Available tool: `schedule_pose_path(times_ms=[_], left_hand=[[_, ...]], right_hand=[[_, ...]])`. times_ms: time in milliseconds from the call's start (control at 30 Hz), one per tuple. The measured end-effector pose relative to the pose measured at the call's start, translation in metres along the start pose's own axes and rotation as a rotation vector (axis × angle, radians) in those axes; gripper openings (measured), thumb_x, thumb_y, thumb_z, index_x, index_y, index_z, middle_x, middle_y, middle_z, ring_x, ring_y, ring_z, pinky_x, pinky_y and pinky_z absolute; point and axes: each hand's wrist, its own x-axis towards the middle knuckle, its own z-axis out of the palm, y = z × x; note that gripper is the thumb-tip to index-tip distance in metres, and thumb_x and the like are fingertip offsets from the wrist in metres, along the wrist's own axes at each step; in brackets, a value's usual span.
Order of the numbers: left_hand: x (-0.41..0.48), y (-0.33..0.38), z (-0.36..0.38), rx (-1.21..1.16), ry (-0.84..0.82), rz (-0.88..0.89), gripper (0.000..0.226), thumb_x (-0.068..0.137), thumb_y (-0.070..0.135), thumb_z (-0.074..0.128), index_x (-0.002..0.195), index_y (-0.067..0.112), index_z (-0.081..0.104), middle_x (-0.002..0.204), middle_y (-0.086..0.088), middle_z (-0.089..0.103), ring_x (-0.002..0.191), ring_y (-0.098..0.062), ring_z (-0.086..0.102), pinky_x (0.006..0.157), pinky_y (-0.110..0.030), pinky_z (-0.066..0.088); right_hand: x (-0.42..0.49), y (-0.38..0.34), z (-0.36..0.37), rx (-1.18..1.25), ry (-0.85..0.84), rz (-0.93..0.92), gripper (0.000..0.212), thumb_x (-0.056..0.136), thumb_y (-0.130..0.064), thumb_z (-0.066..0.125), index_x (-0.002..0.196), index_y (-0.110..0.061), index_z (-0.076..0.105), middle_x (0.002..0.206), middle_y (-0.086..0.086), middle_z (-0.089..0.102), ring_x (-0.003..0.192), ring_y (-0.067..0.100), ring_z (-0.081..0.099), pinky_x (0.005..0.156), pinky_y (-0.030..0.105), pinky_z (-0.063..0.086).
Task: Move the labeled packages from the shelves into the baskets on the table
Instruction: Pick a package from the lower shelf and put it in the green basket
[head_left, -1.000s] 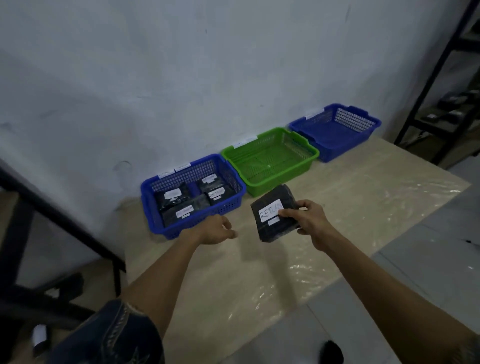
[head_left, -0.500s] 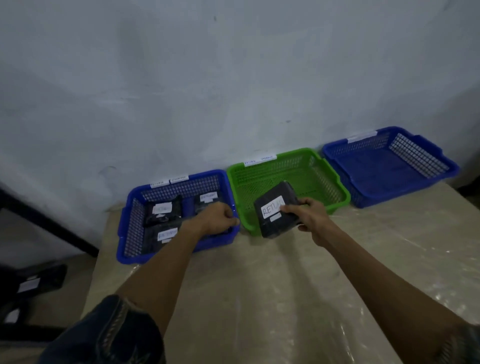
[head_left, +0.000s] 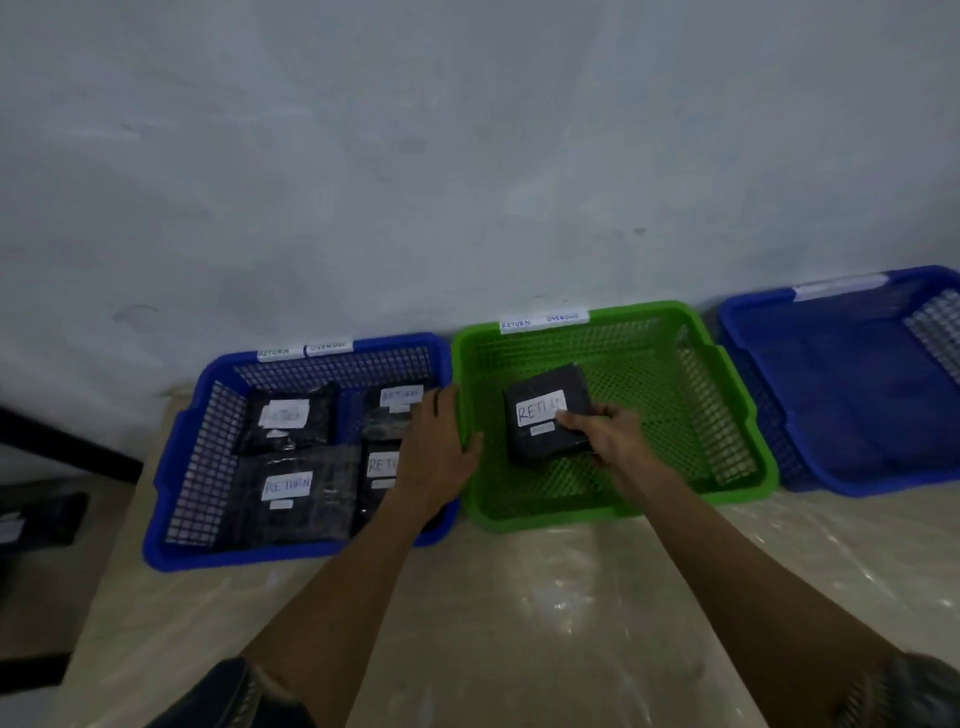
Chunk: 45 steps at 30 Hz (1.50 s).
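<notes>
My right hand (head_left: 605, 434) grips a black package (head_left: 545, 415) with a white label reading RETURN, holding it inside the green basket (head_left: 727, 415), low over its mesh floor. My left hand (head_left: 436, 441) lies with straight fingers over the right rim of the left blue basket (head_left: 171, 467), next to the green basket's left wall. The left blue basket holds several black packages with white RETURN labels (head_left: 287, 486). White tags sit on the back rims of the baskets.
A second blue basket (head_left: 779, 441) stands at the right, with no packages showing in it. All three baskets line the grey wall (head_left: 467, 156) on a table (head_left: 519, 623) covered in clear plastic. A dark shelf with labeled items (head_left: 41, 519) is at the far left.
My right hand has carried the package from in front of the green basket down into it. My left hand moved to the rim between the blue and green baskets. The view has come closer.
</notes>
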Motion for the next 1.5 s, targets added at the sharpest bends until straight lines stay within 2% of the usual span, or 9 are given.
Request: schedule_pose_path(times_ms=[100, 233, 300, 467, 767, 1133, 1233, 1367, 1500], left_hand=[[-0.001, -0.005, 0.015, -0.002, 0.073, -0.002, 0.064, 0.090, 0.027, 0.059, 0.143, 0.006, 0.031, 0.142, -0.019, 0.038, 0.124, -0.036, 0.044, 0.099, -0.053, 0.044], [-0.002, -0.006, 0.025, -0.025, 0.113, -0.026, 0.062, 0.092, 0.030, 0.050, 0.144, 0.004, 0.031, 0.147, -0.022, 0.034, 0.132, -0.038, 0.039, 0.106, -0.052, 0.039], [-0.002, -0.006, 0.026, -0.048, 0.120, -0.030, 0.062, 0.091, 0.031, 0.048, 0.144, 0.003, 0.032, 0.146, -0.021, 0.035, 0.131, -0.037, 0.039, 0.104, -0.052, 0.040], [-0.001, -0.007, 0.030, -0.090, 0.153, -0.025, 0.060, 0.089, 0.029, 0.049, 0.141, 0.004, 0.034, 0.143, -0.019, 0.038, 0.128, -0.034, 0.042, 0.102, -0.050, 0.043], [0.000, -0.008, 0.027, -0.034, 0.124, -0.024, 0.061, 0.088, 0.034, 0.047, 0.142, 0.009, 0.032, 0.143, -0.018, 0.038, 0.122, -0.035, 0.046, 0.095, -0.052, 0.046], [-0.009, 0.010, -0.022, 0.041, 0.048, 0.069, 0.065, 0.092, 0.034, 0.057, 0.146, 0.010, 0.030, 0.155, -0.016, 0.023, 0.142, -0.032, 0.024, 0.112, -0.051, 0.030], [-0.021, 0.012, -0.043, 0.025, 0.011, 0.136, 0.056, 0.089, 0.029, 0.063, 0.136, 0.008, 0.042, 0.140, -0.014, 0.040, 0.127, -0.031, 0.042, 0.100, -0.045, 0.041], [-0.050, 0.020, -0.079, -0.005, -0.239, 0.127, 0.036, 0.093, 0.028, 0.059, 0.125, 0.011, 0.053, 0.122, -0.009, 0.057, 0.106, -0.022, 0.055, 0.086, -0.030, 0.044], [-0.103, 0.026, -0.119, 0.029, -0.287, 0.049, 0.026, 0.090, 0.028, 0.063, 0.109, 0.011, 0.062, 0.109, -0.009, 0.067, 0.094, -0.020, 0.062, 0.082, -0.033, 0.051]], right_hand=[[0.030, 0.008, 0.015, 0.018, -0.032, 0.015, 0.035, 0.076, -0.001, 0.075, 0.108, 0.002, 0.061, 0.109, 0.019, 0.066, 0.086, 0.024, 0.063, 0.070, 0.027, 0.055], [0.052, 0.013, 0.034, 0.022, -0.003, -0.008, 0.047, 0.078, -0.005, 0.075, 0.120, 0.000, 0.055, 0.111, 0.013, 0.063, 0.093, 0.024, 0.061, 0.070, 0.031, 0.053], [0.060, 0.017, 0.041, -0.025, 0.037, -0.053, 0.052, 0.078, -0.012, 0.077, 0.123, -0.001, 0.052, 0.119, 0.013, 0.062, 0.101, 0.027, 0.062, 0.082, 0.037, 0.054], [0.063, 0.025, 0.055, -0.756, 0.180, -0.425, 0.068, 0.080, -0.038, 0.072, 0.134, -0.011, 0.041, 0.127, 0.015, 0.049, 0.117, 0.031, 0.048, 0.095, 0.041, 0.044], [0.064, 0.008, 0.049, -0.736, -0.039, -0.411, 0.064, 0.087, -0.039, 0.065, 0.142, -0.019, 0.039, 0.130, 0.019, 0.046, 0.120, 0.035, 0.047, 0.101, 0.042, 0.042], [-0.018, -0.029, 0.025, -0.730, 0.008, -0.525, 0.059, 0.085, -0.024, 0.070, 0.136, -0.015, 0.041, 0.134, 0.012, 0.050, 0.120, 0.028, 0.050, 0.098, 0.034, 0.040], [-0.050, -0.034, 0.018, -0.771, -0.011, -0.574, 0.054, 0.084, -0.023, 0.070, 0.131, -0.013, 0.046, 0.131, 0.012, 0.052, 0.117, 0.027, 0.051, 0.096, 0.034, 0.041], [-0.094, -0.040, 0.013, -0.972, -0.136, -0.625, 0.036, 0.084, -0.025, 0.069, 0.115, -0.010, 0.057, 0.112, 0.012, 0.064, 0.097, 0.022, 0.059, 0.073, 0.024, 0.040], [-0.152, -0.041, 0.012, -1.266, -0.327, -0.583, 0.032, 0.085, -0.034, 0.067, 0.110, -0.015, 0.061, 0.113, 0.007, 0.065, 0.099, 0.020, 0.060, 0.081, 0.027, 0.047]])
